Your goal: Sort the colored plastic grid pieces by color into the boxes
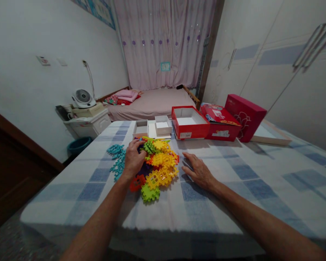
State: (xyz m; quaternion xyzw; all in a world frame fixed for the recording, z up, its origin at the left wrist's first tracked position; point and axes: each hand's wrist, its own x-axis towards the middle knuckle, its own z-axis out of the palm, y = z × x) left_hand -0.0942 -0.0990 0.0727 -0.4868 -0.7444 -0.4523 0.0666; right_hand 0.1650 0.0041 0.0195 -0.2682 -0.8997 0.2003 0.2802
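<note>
A heap of interlocking plastic building blocks (163,160) lies on the cloth-covered table, mostly yellow on the right. My left hand (134,158) reaches into its left side. Its fingers are bent around what looks like a dark purple building block (141,148), mostly hidden by the hand. Beside the fingers are green blocks (149,146). Blue blocks (118,162) are gathered left of that hand. Toward me lie a light green block (150,193) and an orange-red block (137,183). My right hand (197,170) rests on the tablecloth right of the heap, fingers apart, holding nothing.
Behind the heap stand two small white open boxes (163,125) (140,128). A red open box (190,127), a closed red shoe box (222,125) and a magenta box (244,116) stand at the back right. The checked tablecloth (233,203) hangs over the table's front edge.
</note>
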